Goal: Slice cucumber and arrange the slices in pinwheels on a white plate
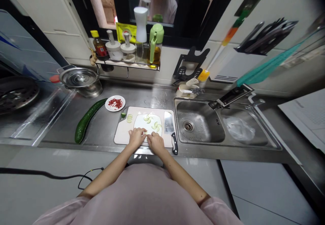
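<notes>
While a broad steel counter (63, 123) was spread beneath everything, its brushed surface marked by glare, a rounded rectangular steel sink (198, 130) was set into it to the right of a pale pinkish cutting board (122, 132). To the board's left, a long, curved cucumber (87, 121) with glossy, dark green skin was laid on the bare metal. A knife (169, 122) with a broad, shiny blade was placed along the board's right side, its black riveted handle projected past the near edge.

On the board, a smooth white plate (138, 120) with a squarish outline was partly covered by the left hand (136, 137) and the right hand (155, 142). Their fingers were bent inward and brought close together at the plate's near part, where a small pale piece (145, 133) was seen at the fingertips; which hand gripped it could not be told.

By the cucumber's far end, a round white dish (107, 104) was filled with chopped red bits (115, 104). Thin, pale green crescents (156, 127) were fanned into two curved clusters on the plate. Further slices (129, 118) were lined up on the board, beside a stubby, dark-skinned cucumber end (123, 115).
</notes>
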`<state>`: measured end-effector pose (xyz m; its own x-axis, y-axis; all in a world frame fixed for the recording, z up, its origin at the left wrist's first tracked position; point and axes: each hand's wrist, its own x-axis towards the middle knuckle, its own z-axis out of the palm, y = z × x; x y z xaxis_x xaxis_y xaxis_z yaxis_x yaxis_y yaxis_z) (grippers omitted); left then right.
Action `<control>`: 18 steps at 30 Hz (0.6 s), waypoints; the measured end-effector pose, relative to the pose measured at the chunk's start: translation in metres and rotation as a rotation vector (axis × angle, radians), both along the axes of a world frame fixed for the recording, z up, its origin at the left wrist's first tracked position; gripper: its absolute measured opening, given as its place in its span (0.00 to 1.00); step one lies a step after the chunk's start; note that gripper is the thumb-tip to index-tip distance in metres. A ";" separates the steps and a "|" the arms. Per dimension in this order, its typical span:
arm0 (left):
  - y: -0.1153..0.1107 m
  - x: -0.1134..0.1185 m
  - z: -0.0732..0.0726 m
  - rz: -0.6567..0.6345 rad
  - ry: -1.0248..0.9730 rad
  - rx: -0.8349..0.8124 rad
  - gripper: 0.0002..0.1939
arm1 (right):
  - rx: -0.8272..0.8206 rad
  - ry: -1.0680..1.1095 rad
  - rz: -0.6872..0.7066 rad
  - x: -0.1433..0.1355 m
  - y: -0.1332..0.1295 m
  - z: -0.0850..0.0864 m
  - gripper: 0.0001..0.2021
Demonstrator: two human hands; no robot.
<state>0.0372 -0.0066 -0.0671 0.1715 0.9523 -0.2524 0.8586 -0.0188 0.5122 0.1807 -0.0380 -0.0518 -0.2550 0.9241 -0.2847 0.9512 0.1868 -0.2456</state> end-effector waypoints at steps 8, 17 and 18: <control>0.001 0.000 -0.003 0.008 -0.016 0.002 0.12 | 0.009 -0.006 -0.001 0.000 0.001 0.000 0.16; 0.000 0.001 -0.001 0.009 -0.021 0.010 0.12 | 0.032 -0.001 -0.005 0.001 0.002 -0.006 0.16; 0.000 0.001 -0.001 0.009 -0.021 0.009 0.12 | 0.031 -0.002 -0.006 0.001 0.002 -0.006 0.16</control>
